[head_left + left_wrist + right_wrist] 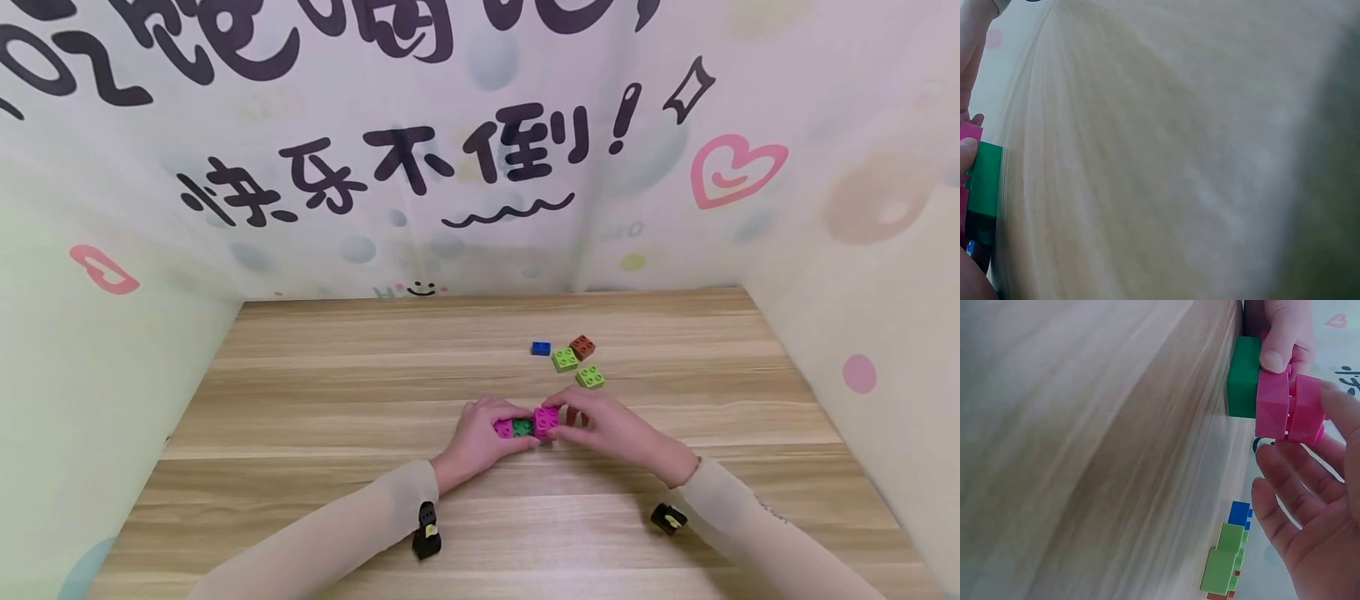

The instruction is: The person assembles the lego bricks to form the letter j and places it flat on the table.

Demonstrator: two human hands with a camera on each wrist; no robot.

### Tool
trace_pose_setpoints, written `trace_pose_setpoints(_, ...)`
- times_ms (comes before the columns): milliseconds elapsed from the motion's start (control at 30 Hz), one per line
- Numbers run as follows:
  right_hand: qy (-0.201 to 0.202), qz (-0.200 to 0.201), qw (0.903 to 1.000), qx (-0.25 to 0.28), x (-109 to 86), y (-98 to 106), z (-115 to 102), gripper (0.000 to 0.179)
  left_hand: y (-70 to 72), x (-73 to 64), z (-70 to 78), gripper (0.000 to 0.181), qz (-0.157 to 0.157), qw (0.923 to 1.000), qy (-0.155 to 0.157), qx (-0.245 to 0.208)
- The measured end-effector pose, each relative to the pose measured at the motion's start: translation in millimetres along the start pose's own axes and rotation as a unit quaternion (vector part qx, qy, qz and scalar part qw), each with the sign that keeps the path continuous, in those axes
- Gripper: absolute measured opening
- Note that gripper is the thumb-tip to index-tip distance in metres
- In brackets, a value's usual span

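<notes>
My left hand (483, 429) holds a small build of toy building bricks low over the table, its thumb (1274, 360) against a pink brick. A green brick (1243, 376) forms the bottom of that build. On it sits a pink brick (1272, 405), and another pink brick (503, 428) shows by the left palm. My right hand (611, 425) pinches the uppermost pink brick (1305, 409) between thumb and fingers. In the right wrist view a narrow gap with studs runs between the two pink bricks; whether they are fully joined I cannot tell. The left wrist view catches only the green brick's side (985, 187).
Behind the hands lie a blue brick (541, 348), a brown-red brick (582, 347) and two lime green bricks, one nearer (591, 377) and one farther (565, 359). A printed cloth wall (480, 250) stands along the wooden table's (315, 375) back edge.
</notes>
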State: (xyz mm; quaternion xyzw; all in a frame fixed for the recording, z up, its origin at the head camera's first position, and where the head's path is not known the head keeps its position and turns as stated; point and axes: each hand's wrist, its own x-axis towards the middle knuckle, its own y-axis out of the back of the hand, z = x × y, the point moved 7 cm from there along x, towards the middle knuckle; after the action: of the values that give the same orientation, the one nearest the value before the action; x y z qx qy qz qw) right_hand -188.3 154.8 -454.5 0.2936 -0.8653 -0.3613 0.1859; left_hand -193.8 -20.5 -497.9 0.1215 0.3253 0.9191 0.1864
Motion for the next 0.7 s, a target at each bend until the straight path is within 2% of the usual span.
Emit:
trace_pose_setpoints(500, -0.002, 0.019, 0.9998, 0.001, 2.7, -0.1, -1.8, 0.026, 0.9, 0.2, 2.0, 0.041, 0.004, 0.9999, -0.011, 0.004)
trace_pose_setpoints(700, 0.013, 0.020, 0.9994, -0.023, 2.5, 0.0, -4.9, 0.025, 0.7, 0.0, 3.0, 0.041, 0.004, 0.9999, -0.011, -0.002)
